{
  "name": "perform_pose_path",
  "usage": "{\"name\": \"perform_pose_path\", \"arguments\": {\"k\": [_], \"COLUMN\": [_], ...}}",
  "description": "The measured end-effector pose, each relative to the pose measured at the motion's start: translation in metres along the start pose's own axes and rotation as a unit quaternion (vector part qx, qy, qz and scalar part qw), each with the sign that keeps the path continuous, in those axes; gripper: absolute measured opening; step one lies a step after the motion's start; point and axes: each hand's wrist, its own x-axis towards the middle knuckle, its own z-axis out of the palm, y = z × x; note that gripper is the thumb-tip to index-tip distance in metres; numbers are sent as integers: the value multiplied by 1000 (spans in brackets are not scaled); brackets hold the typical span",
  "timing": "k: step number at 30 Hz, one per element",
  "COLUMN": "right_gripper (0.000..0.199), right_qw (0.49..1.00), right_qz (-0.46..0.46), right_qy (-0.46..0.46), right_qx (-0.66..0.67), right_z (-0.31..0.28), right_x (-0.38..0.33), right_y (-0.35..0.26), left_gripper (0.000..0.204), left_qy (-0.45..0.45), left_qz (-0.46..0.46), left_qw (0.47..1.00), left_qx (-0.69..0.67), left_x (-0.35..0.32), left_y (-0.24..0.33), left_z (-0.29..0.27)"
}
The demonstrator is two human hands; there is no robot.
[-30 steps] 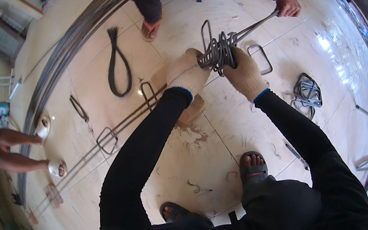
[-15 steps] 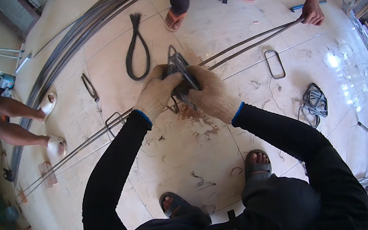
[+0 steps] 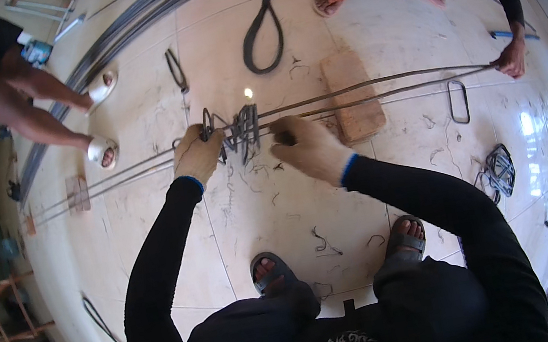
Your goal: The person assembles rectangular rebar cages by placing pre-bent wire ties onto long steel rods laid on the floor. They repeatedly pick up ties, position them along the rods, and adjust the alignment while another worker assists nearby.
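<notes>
Our hands are apart at mid-frame, the bunched metal loops (image 3: 252, 129) between them, seemingly around long rods (image 3: 411, 73) whose axis runs from middle left to upper right. Our left hand (image 3: 198, 149) is nearer, closed on the loops' left end; our right hand (image 3: 310, 148) curls open just beside their right end.
</notes>
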Motion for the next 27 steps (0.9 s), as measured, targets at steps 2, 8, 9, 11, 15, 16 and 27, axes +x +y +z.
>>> {"name": "perform_pose_path", "arguments": {"k": [2, 8, 9, 11, 15, 16, 27], "right_gripper": [46, 34, 34, 28, 34, 35, 23], "right_qw": [997, 958, 944, 918, 927, 929, 745], "right_qz": [-47, -34, -24, -42, 140, 184, 231], "right_qy": [35, 59, 68, 102, 184, 222, 507], "right_qx": [-51, -277, -323, -381, -296, -232, 367], "right_z": [-18, -138, -155, -178, -158, -148, -243], "right_x": [-13, -48, -55, -72, -84, -84, -38], "right_y": [16, 39, 49, 74, 107, 107, 237], "left_gripper": [46, 75, 80, 90, 83, 73, 35], "left_qy": [44, 155, 128, 77, -41, -52, -43], "left_qz": [24, 235, 271, 352, 379, 358, 328], "left_qw": [984, 939, 938, 925, 900, 910, 925], "left_qx": [171, 199, 172, 121, 211, 203, 186], "left_x": [-3, -6, -4, -3, 17, 21, 51], "left_y": [-12, 48, 58, 88, 100, 100, 98], "left_z": [-12, -9, 6, 34, 83, 86, 123]}}
